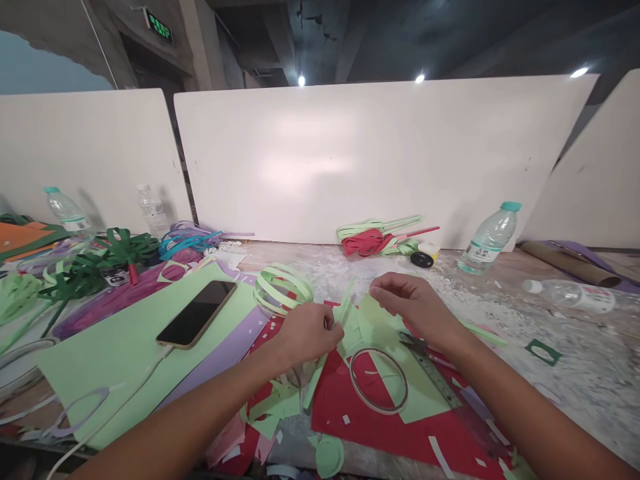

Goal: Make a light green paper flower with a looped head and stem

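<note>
My left hand (309,333) is closed in a pinch on a narrow light green paper strip (345,305), which points up and away. To its right, my right hand (417,303) has thumb and forefinger pressed together above light green paper (373,319); anything small between those fingertips cannot be made out. A paper ball of curved green strips (283,289) sits just behind my left hand. Below and between the hands, a roll of tape (379,381) lies on green and red paper (345,407). Scissors (413,343) and a steel ruler (440,381) lie under my right wrist.
A phone (197,315) on a cable rests on a green sheet (120,360) at left. Red and green strip bundles (367,241) lie near the white board (380,153). Water bottles stand at left and right (487,241); another bottle (575,295) lies flat. Paper scraps litter the front.
</note>
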Available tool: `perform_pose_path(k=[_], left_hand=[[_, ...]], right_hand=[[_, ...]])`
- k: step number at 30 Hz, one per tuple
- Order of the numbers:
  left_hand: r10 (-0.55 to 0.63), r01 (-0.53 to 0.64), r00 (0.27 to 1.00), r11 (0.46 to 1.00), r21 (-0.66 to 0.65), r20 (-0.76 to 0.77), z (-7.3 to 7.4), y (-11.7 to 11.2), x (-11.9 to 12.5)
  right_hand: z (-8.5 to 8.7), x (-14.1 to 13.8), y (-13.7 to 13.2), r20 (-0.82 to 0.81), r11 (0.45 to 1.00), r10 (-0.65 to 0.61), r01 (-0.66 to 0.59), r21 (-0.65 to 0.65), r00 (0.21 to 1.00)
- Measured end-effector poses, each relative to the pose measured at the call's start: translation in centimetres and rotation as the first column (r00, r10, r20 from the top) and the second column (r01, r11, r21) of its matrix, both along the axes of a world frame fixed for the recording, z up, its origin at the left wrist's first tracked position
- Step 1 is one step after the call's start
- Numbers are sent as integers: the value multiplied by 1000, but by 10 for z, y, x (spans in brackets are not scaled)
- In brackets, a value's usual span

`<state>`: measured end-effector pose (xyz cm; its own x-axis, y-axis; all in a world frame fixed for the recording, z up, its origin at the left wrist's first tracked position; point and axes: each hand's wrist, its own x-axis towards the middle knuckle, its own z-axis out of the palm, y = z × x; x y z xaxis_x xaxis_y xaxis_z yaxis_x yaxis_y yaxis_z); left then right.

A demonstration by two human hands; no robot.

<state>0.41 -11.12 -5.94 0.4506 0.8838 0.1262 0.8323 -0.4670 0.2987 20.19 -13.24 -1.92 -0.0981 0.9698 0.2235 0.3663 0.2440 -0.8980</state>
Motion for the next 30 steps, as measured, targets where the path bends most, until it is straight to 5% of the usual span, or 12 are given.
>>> perform_pose_path(k=[4,9,15,21,26,30], left_hand=[[-149,116,972,977,180,180,13,-5,-8],[-315,267,946,890,369,76,16,-9,-12],[-394,269,885,868,417,248,23,-13,-15],[-358,205,902,848,489,241,30,-15,-20],[-424,275,885,809,520,192,33,-20,-20],[-377,229,910,803,550,171,34,-18,-24]], right_hand=[[2,4,-3,-121,995,59,-49,81,991],[2,-4,-11,-270,969,208,-161,186,940],[13,-20,-34,-177,922,249,-178,343,952],[11,-26,-43,-193,883,229,-120,453,954],[6,-33,-46,-92,888,299,-242,390,950],[4,-32,-48,-139,880,197,-112,462,971]])
